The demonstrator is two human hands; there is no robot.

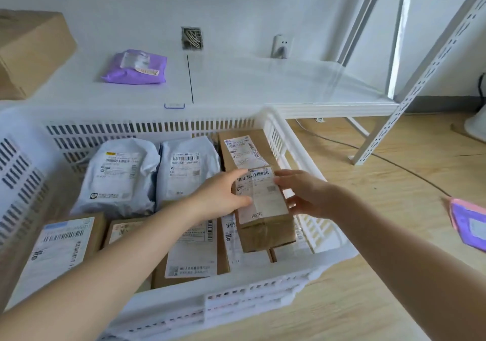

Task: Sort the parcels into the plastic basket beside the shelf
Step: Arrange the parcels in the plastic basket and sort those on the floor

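Observation:
A white slatted plastic basket point(147, 126) stands on the floor against a low white shelf point(236, 83). Inside lie several parcels: two grey poly bags point(118, 172) at the back and brown labelled boxes point(65, 240) at the front. A small brown box point(265, 217) with a white label sits on top of the others at the right side. My left hand point(223, 196) grips its left edge, and my right hand point(302, 191) holds its right edge, fingers curled round it. A purple poly bag point(136, 67) lies on the shelf.
A large cardboard box point(29, 51) stands on the shelf's left end. The shelf's perforated metal upright point(410, 88) rises at the right. A pink-and-purple parcel point(470, 222) lies on the wooden floor at far right, and a cable point(394, 164) runs across the floor.

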